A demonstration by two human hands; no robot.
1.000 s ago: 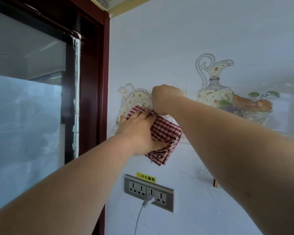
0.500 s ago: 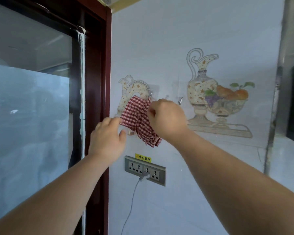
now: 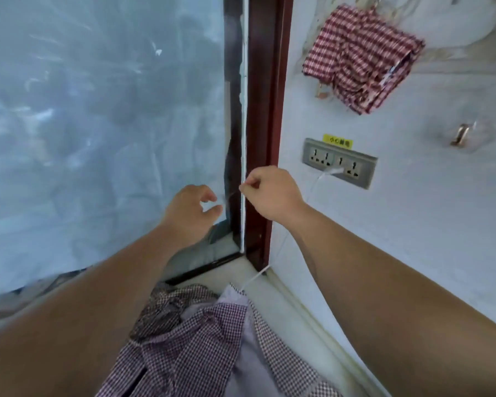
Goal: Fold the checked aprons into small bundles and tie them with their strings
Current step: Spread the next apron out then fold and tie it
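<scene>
A folded red-and-white checked apron bundle [image 3: 361, 57] hangs high on the white wall, apart from both hands. A dark purple checked apron [image 3: 201, 339] lies crumpled on the pale ledge at the bottom. Its thin white string [image 3: 254, 279] rises from the apron's corner toward my hands. My right hand [image 3: 269, 196] pinches the string between thumb and forefinger in front of the red door frame. My left hand [image 3: 192, 207] is just to its left, its fingertips pinching the string's other stretch. A short taut length of string spans the two hands.
A frosted glass pane [image 3: 98, 124] fills the left. The dark red door frame [image 3: 267, 110] stands in the middle. A grey double socket [image 3: 340, 163] with a white plug and cable sits on the wall, with a metal hook [image 3: 461, 134] to its right.
Both hands let go of the red bundle, which now hangs on the wall. They dropped down and took hold of the purple apron's string. The view tilted downward.
</scene>
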